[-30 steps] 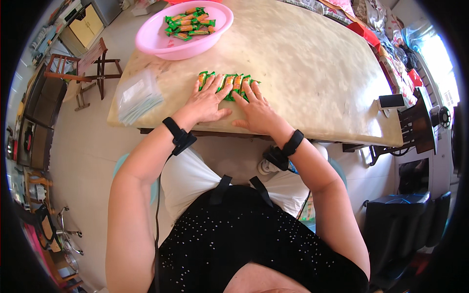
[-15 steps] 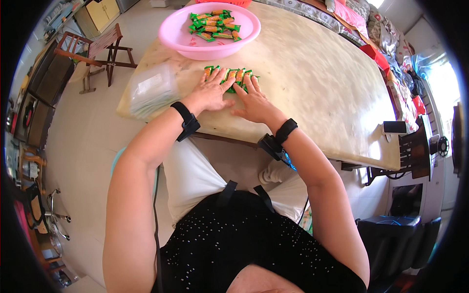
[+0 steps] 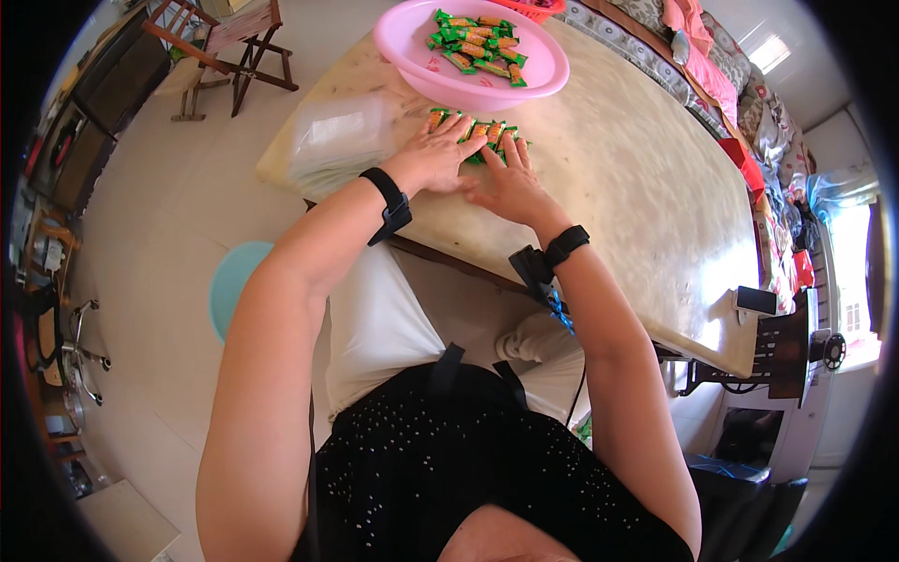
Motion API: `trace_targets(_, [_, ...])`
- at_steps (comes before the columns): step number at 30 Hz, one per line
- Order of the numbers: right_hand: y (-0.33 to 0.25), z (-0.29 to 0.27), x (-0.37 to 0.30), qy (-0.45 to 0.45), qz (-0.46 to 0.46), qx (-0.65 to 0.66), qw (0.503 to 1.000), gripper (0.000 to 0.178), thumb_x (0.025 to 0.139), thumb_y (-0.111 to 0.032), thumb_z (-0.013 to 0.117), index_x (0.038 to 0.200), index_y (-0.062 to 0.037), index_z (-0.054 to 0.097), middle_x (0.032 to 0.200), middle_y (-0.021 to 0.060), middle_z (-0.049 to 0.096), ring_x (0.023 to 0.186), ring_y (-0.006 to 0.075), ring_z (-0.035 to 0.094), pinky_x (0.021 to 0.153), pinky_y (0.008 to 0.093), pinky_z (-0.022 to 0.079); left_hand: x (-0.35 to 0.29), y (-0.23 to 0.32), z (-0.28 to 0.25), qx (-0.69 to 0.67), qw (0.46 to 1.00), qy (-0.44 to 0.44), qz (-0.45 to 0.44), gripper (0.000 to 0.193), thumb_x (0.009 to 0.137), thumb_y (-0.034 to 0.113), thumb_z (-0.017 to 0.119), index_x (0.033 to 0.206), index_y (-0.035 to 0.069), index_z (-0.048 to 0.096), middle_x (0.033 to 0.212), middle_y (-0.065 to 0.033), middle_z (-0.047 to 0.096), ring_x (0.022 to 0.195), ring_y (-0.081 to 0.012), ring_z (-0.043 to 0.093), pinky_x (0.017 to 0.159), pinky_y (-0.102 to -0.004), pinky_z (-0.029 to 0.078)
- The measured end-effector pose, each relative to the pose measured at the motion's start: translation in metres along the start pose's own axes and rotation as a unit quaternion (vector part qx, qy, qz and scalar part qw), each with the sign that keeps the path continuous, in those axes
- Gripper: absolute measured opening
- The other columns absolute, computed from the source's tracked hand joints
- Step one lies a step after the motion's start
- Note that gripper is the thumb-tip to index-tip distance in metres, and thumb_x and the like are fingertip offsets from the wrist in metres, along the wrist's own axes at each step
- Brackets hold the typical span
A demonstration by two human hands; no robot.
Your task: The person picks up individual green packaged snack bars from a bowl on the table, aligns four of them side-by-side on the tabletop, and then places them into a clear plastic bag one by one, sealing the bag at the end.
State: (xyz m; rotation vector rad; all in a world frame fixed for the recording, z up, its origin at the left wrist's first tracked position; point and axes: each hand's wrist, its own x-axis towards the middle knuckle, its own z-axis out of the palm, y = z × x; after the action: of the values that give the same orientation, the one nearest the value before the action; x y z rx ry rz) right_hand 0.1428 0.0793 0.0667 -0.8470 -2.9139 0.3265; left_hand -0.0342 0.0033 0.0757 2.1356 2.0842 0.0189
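Observation:
Side by side on the table lies a row of small green-and-orange wrapped snack bars (image 3: 496,134). My left hand (image 3: 437,155) rests over the left part of the row, its fingers stretched out across the wrappers. From the right, my right hand (image 3: 513,187) reaches in with fingers spread, the tips touching the bars. Both palms hide some of the row's near side. Just beyond stands a pink basin (image 3: 412,70) with several more of the same wrapped bars (image 3: 478,45) piled inside. Left of my left hand is a stack of clear plastic bags (image 3: 339,136).
The pale marbled table (image 3: 637,178) has a curved edge. A red basket (image 3: 538,7) sits behind the basin, and a phone-like device (image 3: 755,300) is at the right corner. A folding chair (image 3: 245,47) stands far left; a light-blue tub (image 3: 239,286) is on the floor.
The view has shifted, so the table things appear further right and slightly higher. My hands stay on the row of bars, with only slight finger movement.

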Motion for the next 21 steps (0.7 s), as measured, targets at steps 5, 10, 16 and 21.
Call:
trace_targets(5, [0.004,-0.007,-0.034,0.071,0.012,0.047,0.996,0.088,0.078,-0.041,0.077,0.150,-0.0106,0.038,0.160,0.0281,0.013,0.147,0.0507,0.008,0.115,0.0596,0.025,-0.027,-0.001,0.017,-0.068,0.972,0.214,0.065,0.067,0.088,0.039,0.066,0.147,0.013,0.044,0.154,-0.0218,0.035,0.144,-0.0369,0.031,0.115,-0.0483,0.028])
trace_targets(10, [0.018,-0.010,-0.102,0.079,0.035,0.094,0.992,0.074,0.082,-0.033,0.074,0.144,-0.0065,0.045,0.156,0.0295,0.025,0.145,0.0491,0.019,0.114,0.0529,0.030,-0.074,-0.078,0.015,-0.109,0.941,0.321,-0.017,0.034,0.087,0.021,0.063,0.118,0.007,0.065,0.117,-0.0141,0.064,0.107,-0.0341,0.061,0.091,-0.0430,0.050])
trace_targets(16, [0.042,0.019,-0.137,0.157,0.115,0.031,0.980,0.062,0.085,-0.031,0.069,0.138,-0.0039,0.051,0.151,0.0273,0.035,0.143,0.0439,0.027,0.115,0.0513,0.028,-0.099,-0.143,0.010,-0.190,0.962,0.171,-0.099,0.023,0.084,0.014,0.065,0.104,0.003,0.069,0.111,-0.0142,0.066,0.102,-0.0328,0.063,0.087,-0.0409,0.052])
trace_targets(21, [0.025,0.026,-0.134,0.183,0.137,-0.012,0.973,0.052,0.089,-0.033,0.064,0.132,-0.0049,0.056,0.147,0.0224,0.043,0.141,0.0391,0.034,0.115,0.0503,0.028,-0.098,-0.147,0.017,-0.218,0.962,0.124,-0.112,0.020,0.081,0.014,0.068,0.098,0.002,0.069,0.097,-0.0153,0.069,0.090,-0.0316,0.066,0.080,-0.0400,0.052])
